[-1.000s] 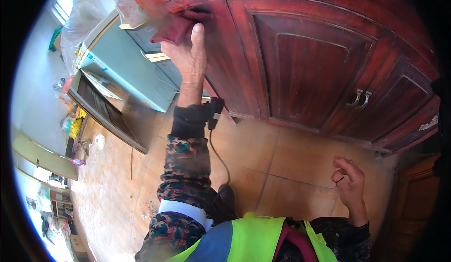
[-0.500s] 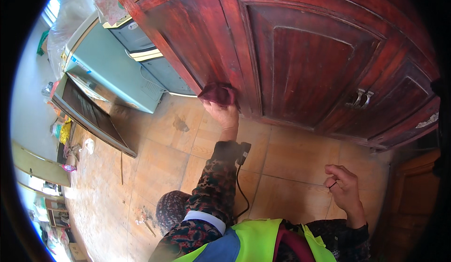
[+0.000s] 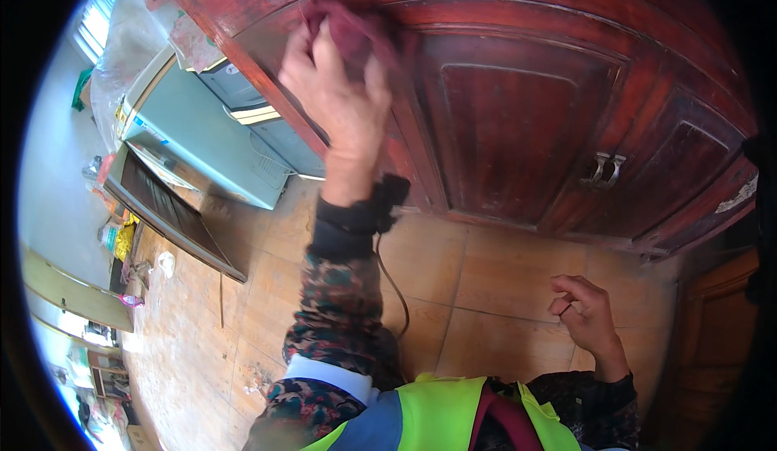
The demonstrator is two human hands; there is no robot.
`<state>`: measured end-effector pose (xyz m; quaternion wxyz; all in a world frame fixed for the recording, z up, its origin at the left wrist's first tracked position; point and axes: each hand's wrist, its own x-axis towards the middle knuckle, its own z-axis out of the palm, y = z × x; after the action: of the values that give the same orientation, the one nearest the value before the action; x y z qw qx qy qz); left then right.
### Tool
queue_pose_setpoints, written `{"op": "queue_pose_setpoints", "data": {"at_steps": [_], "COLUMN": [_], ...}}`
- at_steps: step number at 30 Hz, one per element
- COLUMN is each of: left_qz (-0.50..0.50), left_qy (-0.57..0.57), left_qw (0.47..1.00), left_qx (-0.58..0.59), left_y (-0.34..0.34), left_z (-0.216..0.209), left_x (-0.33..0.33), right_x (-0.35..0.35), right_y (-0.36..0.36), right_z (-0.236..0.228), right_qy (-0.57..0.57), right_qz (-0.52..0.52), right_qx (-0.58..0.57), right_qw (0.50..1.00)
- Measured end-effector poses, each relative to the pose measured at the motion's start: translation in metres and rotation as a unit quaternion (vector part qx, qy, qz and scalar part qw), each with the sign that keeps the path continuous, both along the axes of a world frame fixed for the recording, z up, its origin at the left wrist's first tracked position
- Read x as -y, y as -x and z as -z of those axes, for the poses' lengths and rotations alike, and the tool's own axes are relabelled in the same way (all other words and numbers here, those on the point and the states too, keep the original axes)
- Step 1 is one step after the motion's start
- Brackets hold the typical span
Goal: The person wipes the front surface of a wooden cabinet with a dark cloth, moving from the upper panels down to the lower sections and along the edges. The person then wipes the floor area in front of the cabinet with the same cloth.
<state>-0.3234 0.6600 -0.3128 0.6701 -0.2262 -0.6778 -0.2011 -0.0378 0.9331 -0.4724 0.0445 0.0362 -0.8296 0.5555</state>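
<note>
Overhead, a dark red wooden cabinet fills the upper frame above the tiled floor. The left hand, upper centre, presses a maroon cloth against the cabinet door, grip closed on it. The right hand, lower right, hangs loosely curled, holding nothing.

The single view comes from a camera worn on the person's head, looking steeply down and forward past the chest. The wide fisheye lens bends straight edges toward a dark round rim. The wooden cabinet fills the upper part and stands close, its panelled front curving with the lens. The tiled floor lies below it, farther off. The left forearm rises from the lower edge, very near the lens.
</note>
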Motion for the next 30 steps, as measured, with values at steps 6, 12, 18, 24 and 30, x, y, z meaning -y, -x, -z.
{"op": "queue_pose_setpoints", "data": {"at_steps": [6,12,18,24,30], "left_qz": [-0.012,0.078,0.162,0.185,0.104], "left_qy": [-0.06,-0.078,-0.212,-0.291,0.06], "left_qw": [0.984,0.971,0.963,0.933,0.993], "left_qx": [0.165,0.211,0.046,0.102,-0.019], "left_y": [-0.019,-0.031,0.015,0.03,-0.05], "left_z": [0.115,0.163,0.019,-0.05,-0.032], "left_x": [-0.003,0.013,0.09,0.062,-0.104], "right_x": [-0.002,0.005,0.007,-0.002,-0.013], "right_y": [-0.006,-0.013,-0.007,-0.01,-0.018], "right_z": [-0.007,-0.016,-0.018,-0.018,-0.023], "right_qy": [-0.013,-0.017,0.008,0.013,0.013], "right_qz": [0.002,-0.001,-0.005,0.006,0.04], "right_qx": [-0.028,-0.02,-0.039,-0.062,-0.053], "right_qw": [1.0,1.0,0.999,0.998,0.998]}}
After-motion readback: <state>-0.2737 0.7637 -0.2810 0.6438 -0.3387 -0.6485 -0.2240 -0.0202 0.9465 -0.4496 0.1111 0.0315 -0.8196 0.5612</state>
